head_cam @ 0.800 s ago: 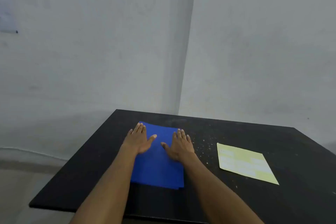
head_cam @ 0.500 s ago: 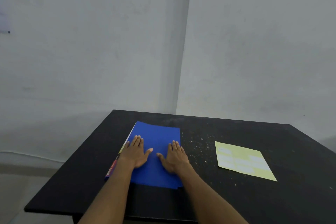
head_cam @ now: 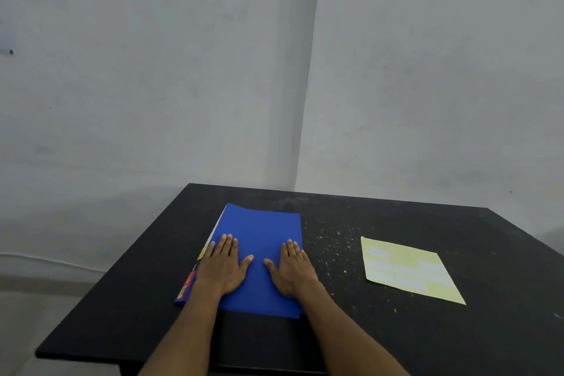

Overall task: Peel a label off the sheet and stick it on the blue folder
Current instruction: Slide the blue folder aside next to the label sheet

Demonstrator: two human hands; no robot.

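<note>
The blue folder (head_cam: 262, 235) lies flat on the black table (head_cam: 381, 339), left of centre. Red and yellow paper edges stick out along its left side. My left hand (head_cam: 224, 265) rests palm down on the folder's left part, fingers spread and holding nothing. My right hand (head_cam: 293, 267) lies palm down on the folder's right part, also spread flat. The pale yellow label sheet (head_cam: 407, 270), with several white labels on it, lies flat to the right, apart from the folder and from both hands.
White specks are scattered on the table between the folder and the sheet. Two grey walls meet in a corner behind the table. The table's left edge (head_cam: 113, 272) drops to the floor.
Both hands have slid toward me along the folder and moved a little apart. More of the folder's far part now shows, and coloured paper edges appear at its left side.
</note>
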